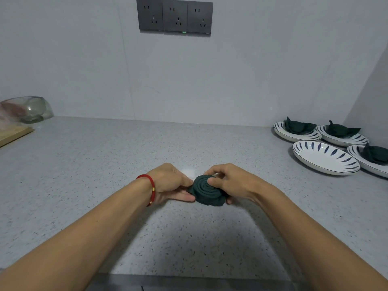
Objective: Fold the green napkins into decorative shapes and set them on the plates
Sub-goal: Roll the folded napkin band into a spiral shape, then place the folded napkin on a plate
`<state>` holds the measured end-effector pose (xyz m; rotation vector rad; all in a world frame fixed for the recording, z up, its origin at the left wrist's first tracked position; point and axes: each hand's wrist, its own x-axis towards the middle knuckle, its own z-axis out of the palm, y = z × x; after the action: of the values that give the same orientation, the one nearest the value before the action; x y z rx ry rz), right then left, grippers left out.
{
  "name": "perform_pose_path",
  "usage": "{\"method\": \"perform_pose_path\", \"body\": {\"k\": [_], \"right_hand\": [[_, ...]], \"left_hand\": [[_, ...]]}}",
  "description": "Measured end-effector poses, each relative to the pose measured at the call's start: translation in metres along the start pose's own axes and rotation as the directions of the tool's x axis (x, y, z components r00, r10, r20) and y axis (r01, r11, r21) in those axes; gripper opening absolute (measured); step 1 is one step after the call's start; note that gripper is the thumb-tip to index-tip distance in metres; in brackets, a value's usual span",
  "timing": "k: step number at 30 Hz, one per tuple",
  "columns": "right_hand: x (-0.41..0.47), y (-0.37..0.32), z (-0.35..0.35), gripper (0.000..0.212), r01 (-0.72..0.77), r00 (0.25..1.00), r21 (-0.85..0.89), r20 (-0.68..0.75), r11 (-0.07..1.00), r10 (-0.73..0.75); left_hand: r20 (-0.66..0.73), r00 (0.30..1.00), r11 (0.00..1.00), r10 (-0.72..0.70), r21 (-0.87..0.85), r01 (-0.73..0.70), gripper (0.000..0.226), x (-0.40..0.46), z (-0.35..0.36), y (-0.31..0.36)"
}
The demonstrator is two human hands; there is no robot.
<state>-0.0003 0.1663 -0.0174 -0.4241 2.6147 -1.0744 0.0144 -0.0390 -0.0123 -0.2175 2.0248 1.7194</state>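
I hold the dark green cloth napkin rolled into a spiral rosette (207, 191) just above the speckled grey surface (105, 164): my left hand (171, 183) cradles its side, my right hand (231, 183) has its fingers (214, 181) curled, pinching it from above

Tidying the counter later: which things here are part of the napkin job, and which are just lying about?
Job: rolled green napkin held by left hand and right hand; empty plate; three plates with folded napkins.
Lying about: glass bowl; wooden board; wall sockets.
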Motion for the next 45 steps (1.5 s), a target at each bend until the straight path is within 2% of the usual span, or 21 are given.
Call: {"method": "perform_pose_path", "body": {"k": [4,7,11,15,20,25,29,31,33,35,40,45], "right_hand": [[-0.001,0.001,0.0,0.015,0.025,1.0,-0.032,-0.009,0.999,-0.025],[0.0,0.0,-0.001,0.015,0.053,0.998,-0.08,-0.027,0.995,-0.055],[0.0,-0.004,-0.001,0.018,0.085,0.996,-0.101,-0.004,0.991,-0.086],[-0.001,-0.008,0.001,0.019,0.126,0.992,-0.219,0.015,0.968,-0.126],[-0.002,-0.006,0.006,0.02,0.141,0.988,-0.258,-0.02,0.956,-0.151],[-0.006,-0.003,0.013,0.016,0.081,0.987,-0.195,-0.122,0.977,-0.106],[-0.007,-0.003,0.013,0.037,-0.044,0.975,-0.064,-0.219,0.997,0.029],[-0.01,0.0,0.012,0.042,-0.08,0.976,-0.012,-0.206,0.997,0.076],[-0.013,0.0,0.01,0.043,-0.114,0.975,0.026,-0.189,0.993,0.117],[-0.014,-0.002,0.008,0.047,-0.165,0.968,0.066,-0.181,0.984,0.174],[-0.016,-0.001,0.001,0.036,-0.242,0.943,0.213,-0.178,0.946,0.282],[-0.024,0.024,-0.035,0.023,-0.224,0.894,0.304,-0.314,0.926,0.32]], "left_hand": [[-0.01,1.0,0.986,-0.012,0.167,0.013,0.02,0.001,0.002,0.008],[-0.034,0.999,0.976,-0.006,0.217,0.013,0.018,0.004,0.004,0.011],[-0.069,0.997,0.979,-0.046,0.193,0.059,0.023,0.008,-0.003,0.013],[-0.14,0.988,0.98,-0.069,0.175,0.093,0.005,0.008,-0.003,0.013],[-0.169,0.984,0.987,-0.05,0.141,0.074,0.009,0.006,0.003,0.011],[-0.165,0.986,0.997,0.008,0.072,0.004,0.011,-0.004,0.003,0.004],[-0.207,0.976,0.997,0.066,-0.032,-0.075,0.019,-0.016,-0.004,0.005],[-0.195,0.98,0.999,0.05,0.024,-0.047,0.03,-0.02,-0.003,0.003],[-0.171,0.985,0.987,0.025,0.159,0.002,0.041,-0.023,0.003,0.001],[-0.162,0.985,0.969,0.055,0.248,-0.013,0.04,-0.024,0.01,0.001],[-0.168,0.978,0.975,0.119,0.208,-0.083,0.025,-0.008,0.022,0.008],[-0.153,0.964,0.962,0.216,0.205,-0.182,0.02,0.024,0.057,0.04]]}}
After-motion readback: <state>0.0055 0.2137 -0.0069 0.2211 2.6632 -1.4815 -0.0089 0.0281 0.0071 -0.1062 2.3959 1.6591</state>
